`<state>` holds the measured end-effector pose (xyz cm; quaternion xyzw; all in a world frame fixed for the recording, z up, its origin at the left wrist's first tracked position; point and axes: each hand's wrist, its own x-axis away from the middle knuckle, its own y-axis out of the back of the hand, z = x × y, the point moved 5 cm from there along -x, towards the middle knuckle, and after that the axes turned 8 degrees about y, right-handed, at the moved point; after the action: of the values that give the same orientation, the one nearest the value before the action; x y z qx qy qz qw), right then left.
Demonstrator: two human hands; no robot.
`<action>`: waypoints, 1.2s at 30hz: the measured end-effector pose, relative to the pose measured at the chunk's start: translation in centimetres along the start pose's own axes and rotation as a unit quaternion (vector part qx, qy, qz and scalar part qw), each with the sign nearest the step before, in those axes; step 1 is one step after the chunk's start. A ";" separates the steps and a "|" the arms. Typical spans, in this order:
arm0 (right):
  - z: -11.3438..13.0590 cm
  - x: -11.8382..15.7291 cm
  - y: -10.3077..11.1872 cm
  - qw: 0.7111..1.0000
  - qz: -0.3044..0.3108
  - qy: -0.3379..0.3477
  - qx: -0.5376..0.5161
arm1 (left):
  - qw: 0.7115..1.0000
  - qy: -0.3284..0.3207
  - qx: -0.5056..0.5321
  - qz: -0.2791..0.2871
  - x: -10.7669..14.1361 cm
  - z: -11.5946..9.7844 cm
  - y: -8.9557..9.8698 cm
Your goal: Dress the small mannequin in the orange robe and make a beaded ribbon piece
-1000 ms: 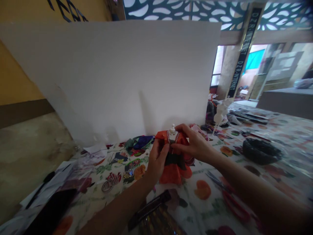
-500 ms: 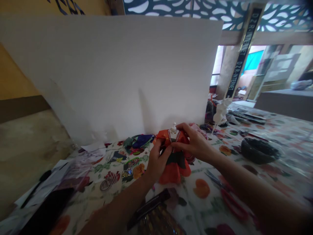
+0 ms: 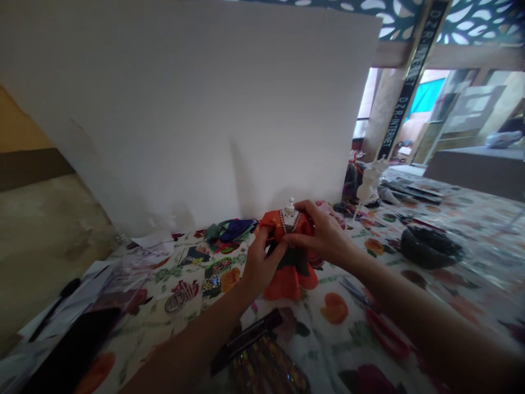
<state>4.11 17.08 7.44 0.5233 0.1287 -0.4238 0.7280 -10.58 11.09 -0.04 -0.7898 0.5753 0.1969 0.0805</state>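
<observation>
A small doll (image 3: pixel 290 262) in an orange-red dress with a dark green panel stands upright on the table. White beaded trim runs in a V down its front, and its head is a white knob. My left hand (image 3: pixel 264 257) pinches the dress at the waist on its left side. With thumb on the front and fingers at the shoulder, my right hand (image 3: pixel 322 232) grips the doll from the other side. The fingertips behind the fabric are hidden.
Red-handled scissors (image 3: pixel 385 331) lie near my right forearm. A dark bowl (image 3: pixel 430 246) sits at right, a white figurine on a stick (image 3: pixel 371 183) behind. Blue and green cloth (image 3: pixel 233 232) lies left of the doll, a black ribbon strip (image 3: pixel 250 336) in front. A white board (image 3: pixel 205 120) stands behind.
The camera view has shifted slightly, so the scene sits a little higher and to the left. Both hands keep their hold on the doll, with barely any finger movement visible.
</observation>
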 end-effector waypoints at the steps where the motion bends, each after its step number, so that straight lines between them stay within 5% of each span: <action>1: 0.0 0.0 0.0 1.000 -0.001 -0.004 0.002 | 1.000 -0.005 -0.005 0.001 0.0 0.0 0.0; 36: 0.5 0.3 -0.2 0.999 -0.018 -0.027 -0.007 | 1.000 -0.002 0.007 -0.025 0.1 -0.1 -0.3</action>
<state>3.99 16.53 7.31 0.5046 0.1210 -0.4496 0.7270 -10.25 11.05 -0.01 -0.8030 0.5567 0.1920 0.0923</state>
